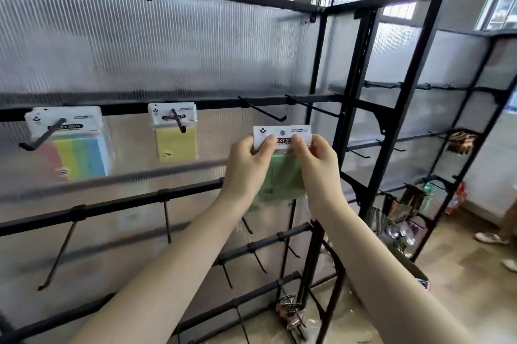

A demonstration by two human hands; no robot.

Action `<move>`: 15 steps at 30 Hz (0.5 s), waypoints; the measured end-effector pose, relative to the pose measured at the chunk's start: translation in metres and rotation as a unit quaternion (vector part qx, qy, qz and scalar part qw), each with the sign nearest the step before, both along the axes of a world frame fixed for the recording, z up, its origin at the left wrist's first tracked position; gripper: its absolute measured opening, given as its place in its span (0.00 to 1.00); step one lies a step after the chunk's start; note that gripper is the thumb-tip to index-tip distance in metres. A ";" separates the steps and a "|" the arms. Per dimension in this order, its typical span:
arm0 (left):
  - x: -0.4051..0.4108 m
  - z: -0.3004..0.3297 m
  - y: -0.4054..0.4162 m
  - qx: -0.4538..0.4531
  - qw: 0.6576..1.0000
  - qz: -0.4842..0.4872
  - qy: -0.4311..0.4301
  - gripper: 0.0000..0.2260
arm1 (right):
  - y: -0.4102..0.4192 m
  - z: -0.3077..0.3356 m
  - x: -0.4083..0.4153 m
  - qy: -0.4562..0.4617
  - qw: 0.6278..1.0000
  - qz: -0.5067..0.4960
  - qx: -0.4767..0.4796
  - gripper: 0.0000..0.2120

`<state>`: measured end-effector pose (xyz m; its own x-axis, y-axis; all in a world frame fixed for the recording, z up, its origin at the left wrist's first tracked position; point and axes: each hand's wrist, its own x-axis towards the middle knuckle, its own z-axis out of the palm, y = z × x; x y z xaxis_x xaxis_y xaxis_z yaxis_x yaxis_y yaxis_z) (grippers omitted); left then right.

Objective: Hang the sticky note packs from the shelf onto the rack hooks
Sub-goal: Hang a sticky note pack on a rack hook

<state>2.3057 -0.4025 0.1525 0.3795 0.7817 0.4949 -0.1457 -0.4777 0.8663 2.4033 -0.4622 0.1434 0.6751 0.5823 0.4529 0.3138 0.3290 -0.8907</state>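
Both hands, left hand point(249, 159) and right hand point(313, 159), pinch the white header card of a green sticky note pack point(282, 175), held just below an empty hook point(263, 111). Hanging is underway, I judge; next, the card's hole must be lifted and lined up with the hook tip.

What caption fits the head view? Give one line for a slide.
Both hands, left and right, hold a green sticky note pack just below an empty hook.
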 end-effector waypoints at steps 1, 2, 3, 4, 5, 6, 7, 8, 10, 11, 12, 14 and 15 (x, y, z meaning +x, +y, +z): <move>0.008 0.002 0.004 -0.003 1.000 -0.005 -0.003 0.11 | 0.005 0.003 0.007 -0.002 1.000 -0.009 0.004 0.10; 0.016 0.004 0.008 -0.005 1.000 -0.008 -0.007 0.11 | 0.010 0.005 0.014 -0.003 1.000 -0.015 0.006 0.11; 0.022 0.006 0.013 -0.005 1.000 -0.010 -0.012 0.12 | 0.015 0.006 0.021 -0.008 1.000 -0.020 0.007 0.11; 0.028 0.006 0.018 -0.003 1.000 -0.011 -0.017 0.13 | 0.021 0.007 0.027 -0.015 1.000 -0.022 0.006 0.12; 0.034 0.007 0.023 0.000 1.000 -0.010 -0.019 0.15 | 0.026 0.007 0.032 -0.023 0.999 -0.023 0.007 0.12; 0.038 0.007 0.028 0.003 1.000 -0.009 -0.019 0.17 | 0.030 0.007 0.036 -0.032 0.999 -0.023 0.011 0.13; 0.042 0.006 0.032 0.008 1.000 -0.011 -0.022 0.17 | 0.035 0.006 0.040 -0.039 0.999 -0.021 0.017 0.13; 0.045 0.005 0.036 0.013 0.999 -0.015 -0.030 0.17 | 0.040 0.006 0.043 -0.044 0.999 -0.021 0.023 0.14; 0.050 0.003 0.043 0.027 0.998 -0.028 -0.048 0.17 | 0.049 0.005 0.048 -0.055 0.998 -0.020 0.037 0.15; 0.052 0.003 0.045 0.038 0.997 -0.036 -0.055 0.16 | 0.053 0.004 0.051 -0.061 0.997 -0.019 0.046 0.15; 0.053 0.002 0.047 0.052 0.996 -0.043 -0.063 0.15 | 0.055 0.003 0.053 -0.064 0.996 -0.016 0.056 0.16; 0.054 0.002 0.050 0.074 0.993 -0.048 -0.080 0.15 | 0.060 0.002 0.057 -0.063 0.996 -0.005 0.070 0.17; 0.055 0.001 0.051 0.079 0.992 -0.047 -0.086 0.16 | 0.062 0.002 0.058 -0.064 0.995 0.000 0.074 0.17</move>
